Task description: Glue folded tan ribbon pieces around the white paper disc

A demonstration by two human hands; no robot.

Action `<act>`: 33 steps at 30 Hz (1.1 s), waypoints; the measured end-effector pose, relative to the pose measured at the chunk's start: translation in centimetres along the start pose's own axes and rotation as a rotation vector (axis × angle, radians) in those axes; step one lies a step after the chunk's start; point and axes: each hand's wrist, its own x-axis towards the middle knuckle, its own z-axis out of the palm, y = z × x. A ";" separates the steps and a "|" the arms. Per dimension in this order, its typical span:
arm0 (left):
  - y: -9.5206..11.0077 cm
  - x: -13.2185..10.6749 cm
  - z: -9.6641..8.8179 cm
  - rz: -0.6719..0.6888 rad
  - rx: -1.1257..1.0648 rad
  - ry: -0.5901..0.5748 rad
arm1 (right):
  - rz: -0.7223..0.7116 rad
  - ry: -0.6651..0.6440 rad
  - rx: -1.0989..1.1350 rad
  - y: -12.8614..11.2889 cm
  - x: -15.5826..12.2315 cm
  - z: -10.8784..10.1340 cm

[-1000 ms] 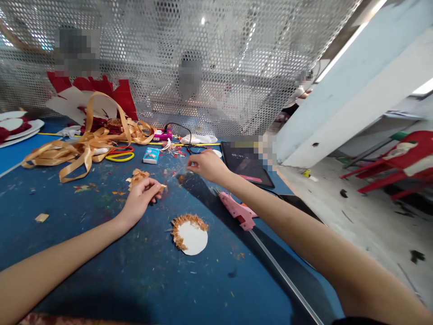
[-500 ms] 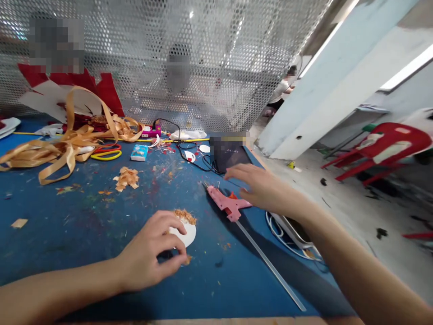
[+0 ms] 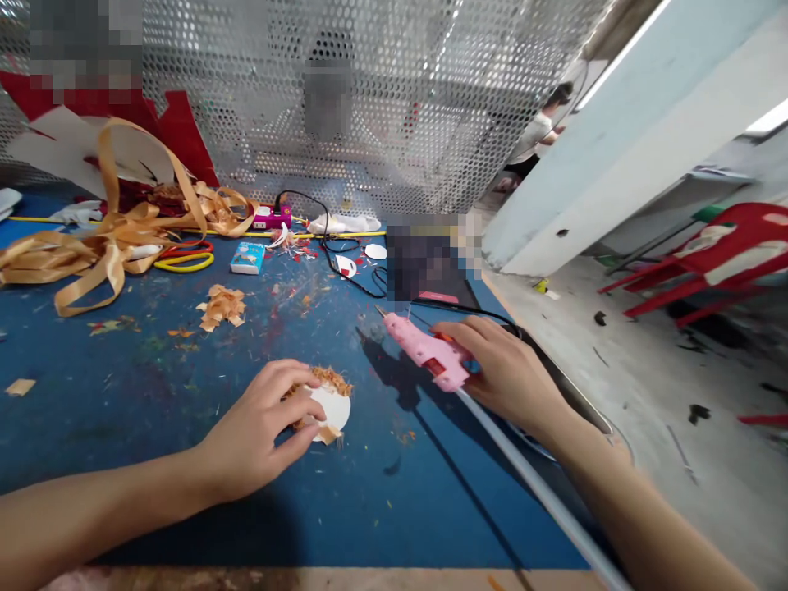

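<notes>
My right hand [image 3: 501, 369] is wrapped round the grip of a pink hot glue gun [image 3: 424, 349]. The gun is raised off the blue tabletop, casting a shadow, with its nozzle to the upper left. A long clear glue stick [image 3: 529, 472] runs from its back end. Fingers of my left hand [image 3: 264, 423] lie curled over the left side of a small white disc [image 3: 336, 406], keeping it on the table. Frayed tan ribbon bits [image 3: 332, 380] line the disc's upper edge, and a folded tan piece [image 3: 328, 433] sits at its lower edge by my thumb.
A heap of cut ribbon pieces [image 3: 222, 308] lies beyond my left hand. Long tan ribbons [image 3: 92, 263], scissors with yellow and red handles [image 3: 185, 259] and a blue box [image 3: 247, 258] are farther back. A black cable [image 3: 363, 289] crosses the table. Perforated metal [image 3: 258, 107] stands behind.
My right hand has closed on the glue gun and lifted it from the table. The tan piece at my left fingertips now rests on the disc's lower edge. The view has shifted slightly.
</notes>
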 end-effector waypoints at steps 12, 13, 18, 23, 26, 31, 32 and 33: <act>-0.2 -2.8 -1.1 0.390 0.434 -0.143 | 0.034 0.191 0.318 -4.5 -1.1 0.1; -0.2 -2.6 -1.1 0.370 0.431 -0.152 | 0.033 0.182 0.315 -4.9 -1.2 0.3; -0.1 -2.2 -0.9 0.301 0.413 -0.177 | -0.024 0.123 0.356 -5.8 -1.5 1.0; -0.3 -2.6 -0.8 0.284 0.405 -0.234 | -0.050 0.088 0.361 -6.0 -1.5 1.5; -0.2 -2.6 -0.8 0.275 0.410 -0.245 | -0.063 0.085 0.364 -6.1 -1.6 1.5; 0.0 -2.4 -0.8 0.263 0.428 -0.266 | -0.081 0.052 0.312 -6.3 -1.6 1.4; 0.0 -2.4 -0.9 0.263 0.429 -0.272 | -0.086 0.046 0.306 -6.3 -1.6 1.4; 0.0 -2.4 -0.9 0.264 0.429 -0.279 | -0.092 0.047 0.301 -6.3 -1.6 1.5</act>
